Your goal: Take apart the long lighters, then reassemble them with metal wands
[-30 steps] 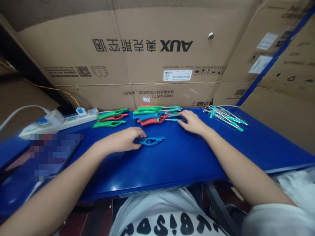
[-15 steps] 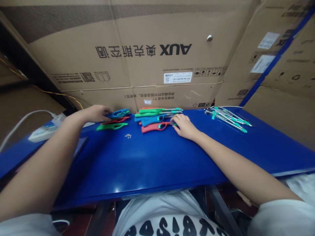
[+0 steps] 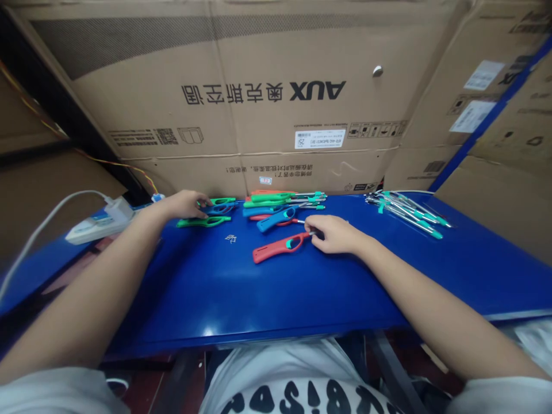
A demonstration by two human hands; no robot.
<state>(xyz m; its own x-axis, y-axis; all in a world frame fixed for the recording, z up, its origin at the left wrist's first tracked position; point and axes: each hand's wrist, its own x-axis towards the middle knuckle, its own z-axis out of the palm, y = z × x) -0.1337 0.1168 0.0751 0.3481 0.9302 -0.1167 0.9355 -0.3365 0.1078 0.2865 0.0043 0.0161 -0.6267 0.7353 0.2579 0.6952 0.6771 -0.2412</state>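
My right hand [image 3: 335, 234] is closed on the metal end of a red lighter handle [image 3: 280, 247], which lies on the blue table [image 3: 276, 293] in front of a heap of lighters [image 3: 280, 204] in green, blue and red. My left hand [image 3: 183, 204] rests at the back left on a small pile of handle shells [image 3: 211, 213], its fingers on a blue shell lying over green and red ones.
A bundle of metal rods with teal tips [image 3: 407, 210] lies at the back right. A white power strip [image 3: 97, 227] with a cable sits at the left edge. Large cardboard boxes [image 3: 267, 109] wall in the back and right. A small white scrap [image 3: 231, 238] lies mid-table.
My left hand carried the blue shell from the table's middle to the back-left pile. My right hand pulled the red lighter out of the heap towards me.
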